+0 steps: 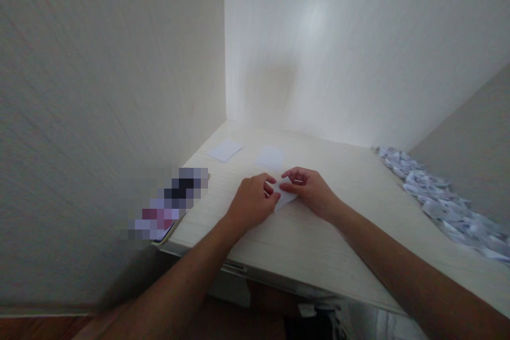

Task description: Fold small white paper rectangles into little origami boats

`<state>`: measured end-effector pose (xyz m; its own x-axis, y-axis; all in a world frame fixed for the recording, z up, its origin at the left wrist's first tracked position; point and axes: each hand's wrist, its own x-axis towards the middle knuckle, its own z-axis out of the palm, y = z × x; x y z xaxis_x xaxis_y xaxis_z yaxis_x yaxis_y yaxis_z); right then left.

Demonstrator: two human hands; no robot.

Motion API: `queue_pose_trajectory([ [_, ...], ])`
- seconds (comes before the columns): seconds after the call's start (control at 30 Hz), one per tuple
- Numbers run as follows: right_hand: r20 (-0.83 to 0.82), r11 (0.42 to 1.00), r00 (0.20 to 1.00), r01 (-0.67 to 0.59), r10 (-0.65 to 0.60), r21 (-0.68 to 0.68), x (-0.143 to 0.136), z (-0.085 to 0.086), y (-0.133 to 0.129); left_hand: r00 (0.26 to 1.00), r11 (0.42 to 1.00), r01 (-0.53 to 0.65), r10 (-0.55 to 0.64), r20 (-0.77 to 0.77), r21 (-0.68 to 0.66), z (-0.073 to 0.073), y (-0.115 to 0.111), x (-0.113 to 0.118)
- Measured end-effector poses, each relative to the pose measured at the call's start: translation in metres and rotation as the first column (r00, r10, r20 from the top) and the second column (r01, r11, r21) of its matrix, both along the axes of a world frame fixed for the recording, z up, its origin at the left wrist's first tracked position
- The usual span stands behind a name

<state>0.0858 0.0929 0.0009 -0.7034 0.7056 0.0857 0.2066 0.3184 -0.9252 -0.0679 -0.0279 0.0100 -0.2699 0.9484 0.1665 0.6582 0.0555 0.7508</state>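
Nearest: below the table's near edge, a dark item with white parts (311,324), too dim to identify. Table (303,249): pale top. Left hand (253,199) and right hand (313,191) both above the near half of the table, left of its middle, fingertips close together. Between them, the held paper (286,199), small and white, tilted, its lower part spreading out under the fingers. Left grip: nearly closed, fingers curled, thumb and fingertips on the paper's left side. Right grip: likewise nearly closed, thumb and forefinger on its upper right part, remaining fingers bent. Near left corner: a pixelated object (171,204) along the left edge; contents unreadable. Right edge: long heap of crumpled-looking white pieces (442,199), reaching back toward the far right corner. Beyond the hands: second sheet (271,156), flat; left sheet (226,150), flat, nearer the far left corner. Farthest: back wall (319,64), pale, bearing a soft shadow.
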Motion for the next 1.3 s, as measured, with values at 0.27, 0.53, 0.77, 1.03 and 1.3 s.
queue_pose_trajectory([
  [0.27,0.08,0.998,0.996,-0.052,0.048,0.043,0.002,-0.006,0.004,1.0,0.999,-0.018,0.017,0.012,0.027,-0.003,-0.003,0.006],
  [0.53,0.154,0.978,0.984,-0.118,0.091,0.173,0.01,-0.001,0.006,0.994,0.999,-0.047,0.049,-0.093,0.028,-0.007,-0.003,0.016],
  [0.77,0.257,0.94,0.964,-0.152,0.073,0.305,0.013,0.009,-0.008,0.988,0.998,0.008,0.001,-0.154,0.054,-0.004,-0.007,0.012],
  [1.03,0.31,0.933,0.95,-0.084,-0.03,0.349,0.013,0.012,-0.016,0.903,0.992,0.116,-0.125,-0.411,-0.046,-0.007,-0.017,0.019],
  [1.3,0.216,0.913,0.967,0.038,-0.137,0.407,0.014,0.005,-0.026,0.851,0.982,0.144,-0.188,-0.49,-0.125,-0.003,-0.018,0.015],
])
